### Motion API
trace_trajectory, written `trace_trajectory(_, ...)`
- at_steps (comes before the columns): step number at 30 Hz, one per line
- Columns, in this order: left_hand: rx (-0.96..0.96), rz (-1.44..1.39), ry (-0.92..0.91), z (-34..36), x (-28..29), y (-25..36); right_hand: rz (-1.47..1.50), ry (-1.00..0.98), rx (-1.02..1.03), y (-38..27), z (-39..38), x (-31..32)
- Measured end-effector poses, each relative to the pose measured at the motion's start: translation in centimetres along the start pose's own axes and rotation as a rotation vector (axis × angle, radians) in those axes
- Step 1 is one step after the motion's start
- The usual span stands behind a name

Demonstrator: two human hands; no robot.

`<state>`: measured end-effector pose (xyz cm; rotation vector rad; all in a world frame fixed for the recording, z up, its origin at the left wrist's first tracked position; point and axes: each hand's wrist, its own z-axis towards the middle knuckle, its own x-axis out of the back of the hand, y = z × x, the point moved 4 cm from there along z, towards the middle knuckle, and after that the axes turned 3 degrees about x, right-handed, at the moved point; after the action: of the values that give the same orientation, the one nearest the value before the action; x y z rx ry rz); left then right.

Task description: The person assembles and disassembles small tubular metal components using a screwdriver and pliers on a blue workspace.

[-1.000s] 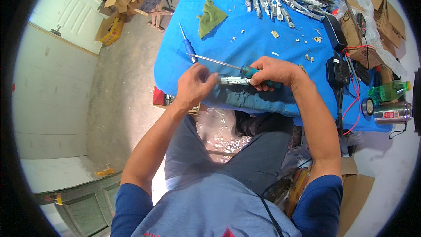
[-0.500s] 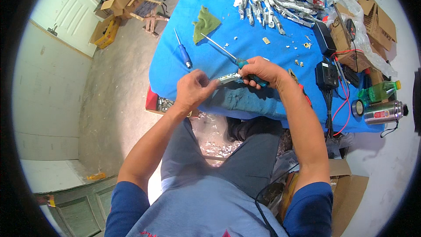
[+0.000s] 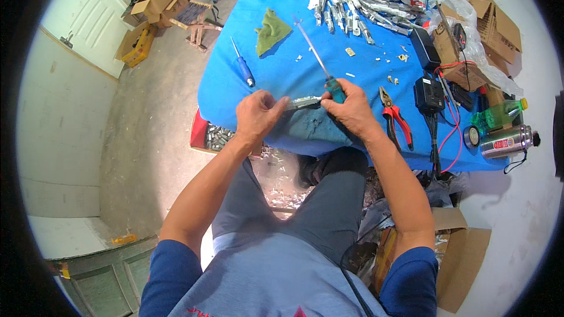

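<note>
My L fingers (image 3: 278, 107) pinch 1 metal strip (image 3: 304, 103), R fingers (image 3: 331, 106) grip screwdriver (image 3: 334, 90); I'd brace strip w/ screwdriver aimed away.

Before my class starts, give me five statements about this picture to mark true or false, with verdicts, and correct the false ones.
1. The right hand holds the green screwdriver. True.
2. The left hand is empty. False: it grips a metal piece.
3. Two green cloths lie on the table. True.
4. The pliers lie left of the blue screwdriver. False: the pliers lie right of the blue screwdriver.
5. The pile lies beyond both hands. True.
</note>
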<state>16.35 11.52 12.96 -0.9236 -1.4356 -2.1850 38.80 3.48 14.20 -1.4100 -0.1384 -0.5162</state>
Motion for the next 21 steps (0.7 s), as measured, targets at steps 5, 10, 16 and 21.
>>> trace_trajectory(5,-0.012,0.012,0.039,-0.1,-0.1,-0.2,-0.170,0.085,0.125,-1.7,-0.4,-1.9)
trace_trajectory(10,0.025,0.038,0.064,-0.3,0.0,0.0,-0.341,-0.020,0.109,-1.1,0.9,-3.3)
trace_trajectory(16,0.075,0.004,0.015,0.0,0.3,-0.3,-0.352,-0.077,0.137,-0.8,2.6,-1.6)
trace_trajectory(21,0.092,-0.078,0.012,-0.6,0.9,-0.9,-0.331,-0.097,0.089,-0.6,2.0,-0.9)
